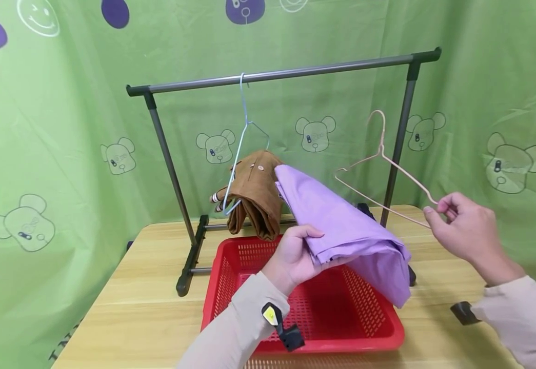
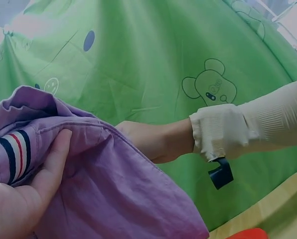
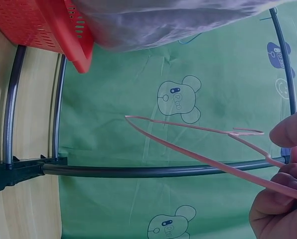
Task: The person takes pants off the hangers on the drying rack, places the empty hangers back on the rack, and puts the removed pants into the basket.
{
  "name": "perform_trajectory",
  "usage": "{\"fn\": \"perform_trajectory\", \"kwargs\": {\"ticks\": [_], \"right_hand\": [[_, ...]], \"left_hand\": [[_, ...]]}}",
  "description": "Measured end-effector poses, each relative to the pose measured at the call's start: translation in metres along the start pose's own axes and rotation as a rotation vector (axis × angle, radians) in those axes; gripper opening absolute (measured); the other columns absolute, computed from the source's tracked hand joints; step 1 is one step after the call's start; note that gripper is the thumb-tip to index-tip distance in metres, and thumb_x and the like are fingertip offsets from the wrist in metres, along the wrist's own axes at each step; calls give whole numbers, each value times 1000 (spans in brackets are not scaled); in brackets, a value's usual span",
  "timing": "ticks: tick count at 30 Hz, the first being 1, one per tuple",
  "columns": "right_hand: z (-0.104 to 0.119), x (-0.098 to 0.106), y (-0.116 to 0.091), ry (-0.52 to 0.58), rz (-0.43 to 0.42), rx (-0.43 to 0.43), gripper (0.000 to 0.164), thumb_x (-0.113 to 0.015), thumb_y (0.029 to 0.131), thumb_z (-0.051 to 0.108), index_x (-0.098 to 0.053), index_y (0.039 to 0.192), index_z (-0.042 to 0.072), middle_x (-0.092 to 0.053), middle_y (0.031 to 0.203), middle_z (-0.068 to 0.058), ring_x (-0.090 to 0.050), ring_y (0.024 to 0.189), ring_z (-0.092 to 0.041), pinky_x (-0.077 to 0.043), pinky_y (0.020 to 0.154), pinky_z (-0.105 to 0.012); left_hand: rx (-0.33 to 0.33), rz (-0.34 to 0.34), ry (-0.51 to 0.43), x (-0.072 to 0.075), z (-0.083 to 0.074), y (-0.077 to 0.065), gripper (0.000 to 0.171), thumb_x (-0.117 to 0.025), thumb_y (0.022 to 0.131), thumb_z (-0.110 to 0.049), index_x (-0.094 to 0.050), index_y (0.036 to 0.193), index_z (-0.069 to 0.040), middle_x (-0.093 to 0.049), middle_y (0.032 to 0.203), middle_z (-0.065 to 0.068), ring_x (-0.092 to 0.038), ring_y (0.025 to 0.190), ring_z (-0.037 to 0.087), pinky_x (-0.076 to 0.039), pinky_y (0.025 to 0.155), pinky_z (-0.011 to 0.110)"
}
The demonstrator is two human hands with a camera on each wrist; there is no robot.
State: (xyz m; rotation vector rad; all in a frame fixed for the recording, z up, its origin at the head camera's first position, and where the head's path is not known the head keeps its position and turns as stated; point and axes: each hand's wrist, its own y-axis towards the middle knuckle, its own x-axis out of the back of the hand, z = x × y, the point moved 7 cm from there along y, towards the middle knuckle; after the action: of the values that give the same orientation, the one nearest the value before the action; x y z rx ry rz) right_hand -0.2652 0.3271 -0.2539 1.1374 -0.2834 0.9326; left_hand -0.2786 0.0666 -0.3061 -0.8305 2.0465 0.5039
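Head view: left grip [image 1: 295, 258] closed on the folded lilac garment [image 1: 339, 212], which fans out beyond and right of it; right grip [image 1: 468, 229] pinches the pink hanger [image 1: 381, 148] by its near corner. Probably best: hold the fold flat, centre it on the hanger.

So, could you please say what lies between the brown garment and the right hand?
The head view shows the purple garment, then the pink hanger the right hand holds.

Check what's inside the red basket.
Only bare floor and walls show in the red basket; the purple garment, left hand and sleeve hide parts; anything there is unseen.
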Motion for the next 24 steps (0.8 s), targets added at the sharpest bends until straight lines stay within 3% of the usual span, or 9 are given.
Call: {"fn": "perform_trajectory", "kwargs": {"ticks": [14,24], "right_hand": [[-1,1,0,7,19,-35,19,-65,88,20,-55,82,6,-50,67,-4,-40,56,-13,-30,57,-30],[-1,1,0,20,23,-29,19,-65,89,20,-54,82,6,-48,67,-5,-39,55,-15,-30,56,-30]], "left_hand": [[13,-63,73,7,2,-17,31,-31,87,-2,-46,114,0,-53,122,18,-31,137,40,-23,111,58],[11,-115,100,19,-4,-27,28,-37,96,-11,-46,121,-3,-57,121,14,-33,136,39,-24,110,60]]}}
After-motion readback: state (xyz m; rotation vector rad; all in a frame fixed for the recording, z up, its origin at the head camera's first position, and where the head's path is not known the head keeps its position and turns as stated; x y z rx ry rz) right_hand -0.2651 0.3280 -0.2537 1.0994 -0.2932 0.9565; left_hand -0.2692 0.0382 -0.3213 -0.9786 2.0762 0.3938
